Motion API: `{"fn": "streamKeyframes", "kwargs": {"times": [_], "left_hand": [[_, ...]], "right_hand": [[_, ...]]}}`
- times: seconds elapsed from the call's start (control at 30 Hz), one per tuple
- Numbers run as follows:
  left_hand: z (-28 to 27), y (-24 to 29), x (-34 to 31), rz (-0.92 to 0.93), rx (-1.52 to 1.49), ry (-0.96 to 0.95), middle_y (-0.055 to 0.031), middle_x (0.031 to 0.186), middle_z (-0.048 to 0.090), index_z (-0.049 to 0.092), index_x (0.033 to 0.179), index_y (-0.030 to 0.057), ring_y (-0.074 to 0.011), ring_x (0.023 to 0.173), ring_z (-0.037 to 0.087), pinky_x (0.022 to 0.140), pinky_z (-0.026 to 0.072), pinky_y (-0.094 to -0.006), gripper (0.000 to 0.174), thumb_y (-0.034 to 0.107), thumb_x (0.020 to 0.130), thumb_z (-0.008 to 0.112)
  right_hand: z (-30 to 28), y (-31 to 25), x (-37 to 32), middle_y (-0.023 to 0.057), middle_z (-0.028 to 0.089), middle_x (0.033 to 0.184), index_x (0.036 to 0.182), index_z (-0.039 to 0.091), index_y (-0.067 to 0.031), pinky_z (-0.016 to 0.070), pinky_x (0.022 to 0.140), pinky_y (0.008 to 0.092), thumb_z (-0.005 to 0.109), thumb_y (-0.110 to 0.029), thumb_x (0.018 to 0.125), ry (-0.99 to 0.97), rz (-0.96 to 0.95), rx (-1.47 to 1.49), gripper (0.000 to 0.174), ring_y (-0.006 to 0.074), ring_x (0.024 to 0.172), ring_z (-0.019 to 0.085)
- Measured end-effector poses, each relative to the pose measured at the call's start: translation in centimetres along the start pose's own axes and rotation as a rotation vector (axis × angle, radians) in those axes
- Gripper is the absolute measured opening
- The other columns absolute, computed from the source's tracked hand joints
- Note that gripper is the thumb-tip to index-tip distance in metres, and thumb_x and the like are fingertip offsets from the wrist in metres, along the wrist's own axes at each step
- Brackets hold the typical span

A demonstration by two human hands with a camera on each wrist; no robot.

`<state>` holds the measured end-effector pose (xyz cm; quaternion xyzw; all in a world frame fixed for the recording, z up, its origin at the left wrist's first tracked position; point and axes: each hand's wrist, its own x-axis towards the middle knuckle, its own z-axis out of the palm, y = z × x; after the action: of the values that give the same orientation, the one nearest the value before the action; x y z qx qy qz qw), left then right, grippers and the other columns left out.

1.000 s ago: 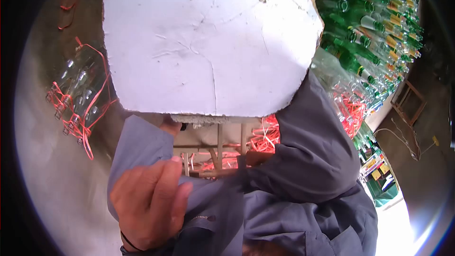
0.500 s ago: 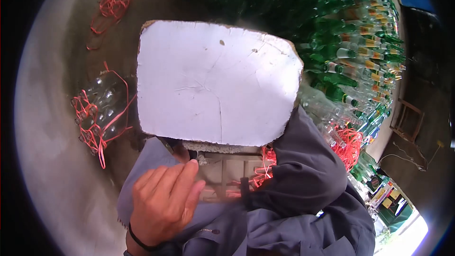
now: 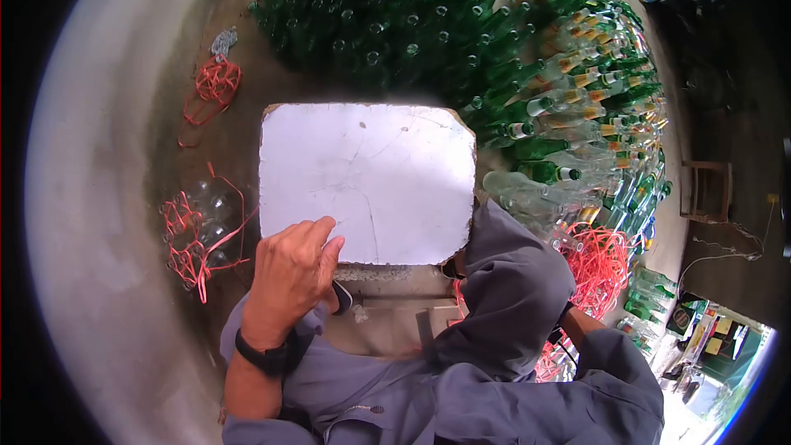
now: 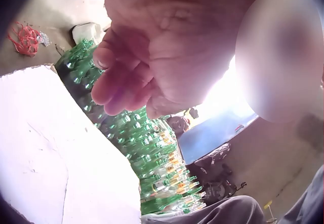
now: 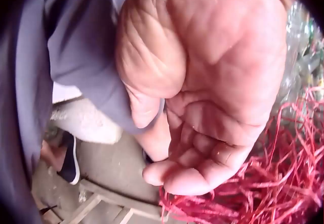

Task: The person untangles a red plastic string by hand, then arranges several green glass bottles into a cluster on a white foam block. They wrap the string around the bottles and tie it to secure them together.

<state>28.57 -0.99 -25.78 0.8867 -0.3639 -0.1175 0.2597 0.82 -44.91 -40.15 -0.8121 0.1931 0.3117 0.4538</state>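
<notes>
My left hand (image 3: 292, 268) hovers over the near left edge of a white-topped board (image 3: 371, 173), its fingers loosely bent and nothing in them. In the left wrist view that palm (image 4: 192, 46) is bare. My right arm reaches down beside the right knee, and the leg hides that hand in the head view. The right wrist view shows the right hand (image 5: 212, 82) with a bare palm and loosely curled fingers. Its fingertips are right by a tangle of red plastic strapping (image 5: 263, 183), which also appears as a red heap (image 3: 600, 268) in the head view.
Green bottles (image 3: 371, 25) stand massed behind the board; clear bottles (image 3: 527, 198) lie at its right. A strapped bundle of clear bottles (image 3: 202, 235) is at left, with red strapping (image 3: 216, 86) beyond. A wooden frame (image 5: 101, 198) lies by the feet.
The head view has tilted upward, revealing more green bottles. My left hand has moved forward over the board's near edge. The right forearm now shows, reaching down at right.
</notes>
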Motion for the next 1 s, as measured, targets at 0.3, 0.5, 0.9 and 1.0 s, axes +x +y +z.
{"fn": "streamKeyframes", "kwargs": {"times": [0.3, 0.5, 0.9, 1.0], "left_hand": [[1.9, 0.8, 1.0, 0.075, 0.006, -0.003, -0.0147, 0.077, 0.064, 0.064, 0.095, 0.0013, -0.0345, 0.072, 0.065, 0.062, 0.0498, -0.0455, 0.016, 0.016, 0.089, 0.068], [2.0, 1.0, 1.4, 0.030, 0.003, 0.003, -0.0168, 0.083, 0.068, 0.066, 0.097, 0.0006, -0.0361, 0.076, 0.068, 0.065, 0.0521, -0.0449, 0.018, 0.017, 0.090, 0.068], [4.6, 3.3, 1.1, 0.127, -0.137, -0.049, -0.0146, 0.077, 0.065, 0.065, 0.095, 0.0020, -0.0342, 0.071, 0.066, 0.063, 0.0518, -0.0436, 0.014, 0.016, 0.091, 0.066], [4.3, 2.5, 1.6, 0.115, -0.170, -0.048, -0.0151, 0.077, 0.064, 0.062, 0.091, 0.0028, -0.0357, 0.071, 0.065, 0.062, 0.0509, -0.0451, 0.012, 0.014, 0.090, 0.066]], "right_hand": [[-1.9, -4.4, -5.7, 0.0081, 0.072, 0.088, 0.115, 0.067, 0.0049, 0.0555, 0.064, 0.0283, 0.058, -0.028, 0.100, 0.074, 0.117, 0.031, 0.037, 0.0145, 0.072, 0.068], [-10.1, -11.5, -5.0, 0.0090, 0.070, 0.079, 0.127, 0.060, 0.0079, 0.0548, 0.054, 0.0288, 0.060, -0.030, 0.099, 0.269, 0.073, 0.032, 0.046, 0.0142, 0.063, 0.067], [-9.1, -19.6, 13.1, 0.0200, 0.072, 0.103, 0.101, 0.072, -0.0024, 0.0573, 0.081, 0.0448, 0.067, -0.034, 0.087, 0.315, -0.090, -0.882, 0.035, 0.0348, 0.095, 0.071], [-7.5, -20.7, 15.2, 0.0220, 0.071, 0.087, 0.091, 0.063, 0.0035, 0.0554, 0.075, 0.0485, 0.066, -0.030, 0.089, 0.213, 0.067, -0.744, 0.033, 0.0398, 0.088, 0.070]]}}
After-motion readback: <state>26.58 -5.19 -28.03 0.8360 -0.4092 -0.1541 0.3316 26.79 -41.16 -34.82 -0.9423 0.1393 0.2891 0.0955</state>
